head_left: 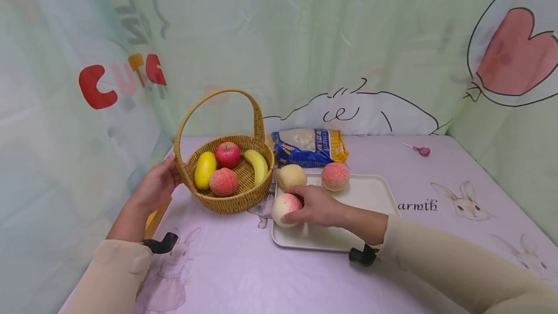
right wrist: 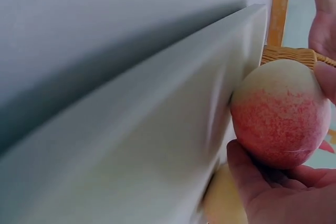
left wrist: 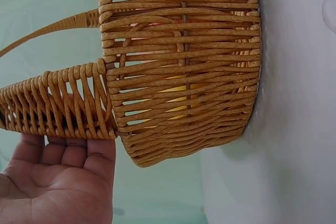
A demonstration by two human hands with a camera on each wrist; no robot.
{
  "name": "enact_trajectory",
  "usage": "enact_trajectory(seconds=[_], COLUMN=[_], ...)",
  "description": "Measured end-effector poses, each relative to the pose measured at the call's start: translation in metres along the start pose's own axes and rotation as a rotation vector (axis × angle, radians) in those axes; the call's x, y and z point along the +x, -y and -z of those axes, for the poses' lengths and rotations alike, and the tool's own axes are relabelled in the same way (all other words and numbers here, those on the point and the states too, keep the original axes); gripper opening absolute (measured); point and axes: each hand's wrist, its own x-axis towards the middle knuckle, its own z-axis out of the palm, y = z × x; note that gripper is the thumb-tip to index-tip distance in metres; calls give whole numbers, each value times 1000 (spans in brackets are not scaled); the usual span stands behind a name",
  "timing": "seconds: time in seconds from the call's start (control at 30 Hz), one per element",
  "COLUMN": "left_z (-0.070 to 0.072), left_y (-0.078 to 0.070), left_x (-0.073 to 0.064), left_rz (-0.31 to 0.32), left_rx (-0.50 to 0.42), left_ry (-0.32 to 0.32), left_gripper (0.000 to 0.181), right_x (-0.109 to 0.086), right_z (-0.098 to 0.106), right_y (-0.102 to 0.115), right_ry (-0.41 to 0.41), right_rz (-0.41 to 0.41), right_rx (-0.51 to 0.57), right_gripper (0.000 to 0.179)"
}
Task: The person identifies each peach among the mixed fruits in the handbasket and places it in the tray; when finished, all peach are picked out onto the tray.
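My left hand (head_left: 158, 183) holds the wicker basket (head_left: 231, 203) at the base of its tall handle (left wrist: 55, 100). In the left wrist view its fingers pass behind the woven handle, their tips hidden. Inside the basket are a red apple (head_left: 227, 154), a yellow oval fruit (head_left: 205, 170), a pink peach (head_left: 224, 181) and a banana (head_left: 257, 166). My right hand (head_left: 320, 206) grips a cream-and-pink peach (right wrist: 281, 114) between thumb and fingers, over the left edge of the cream tray (head_left: 366, 197). A pale yellow round fruit (head_left: 292, 177) and another pink peach (head_left: 335, 177) sit on that tray.
Behind the tray lies a blue-and-yellow food packet (head_left: 307, 147), close to the curtain. Far to the right on the table is a wrapped lollipop (head_left: 422, 150). A wooden edge (head_left: 156, 217) shows beneath my left forearm. Printed curtains (head_left: 305, 38) enclose the table.
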Motion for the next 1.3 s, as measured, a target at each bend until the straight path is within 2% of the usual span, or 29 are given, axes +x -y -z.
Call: enact_trajectory(seconds=[0.2, 0.37, 0.63, 0.97, 1.1, 1.3], left_z=[1, 0, -1, -1, 0, 0], left_y=[0, 0, 0, 0, 0, 1], left_x=[0, 0, 0, 0, 0, 0], left_rz=[-8, -7, -4, 6, 5, 2], left_rx=[-18, -10, -9, -8, -21, -19], left_ry=[-1, -7, -14, -22, -18, -12], left_gripper=[34, 34, 33, 33, 33, 33], right_x=[-2, -7, -15, -16, -11, -1], right_z=[2, 7, 19, 37, 42, 48], right_y=[4, 8, 14, 26, 34, 44], right_ry=[2, -10, -32, -24, -12, 14], right_rz=[16, 84, 133, 118, 145, 141], right_rx=[-23, -50, 39, 89, 142, 201], right_gripper=[76, 64, 72, 86, 82, 68])
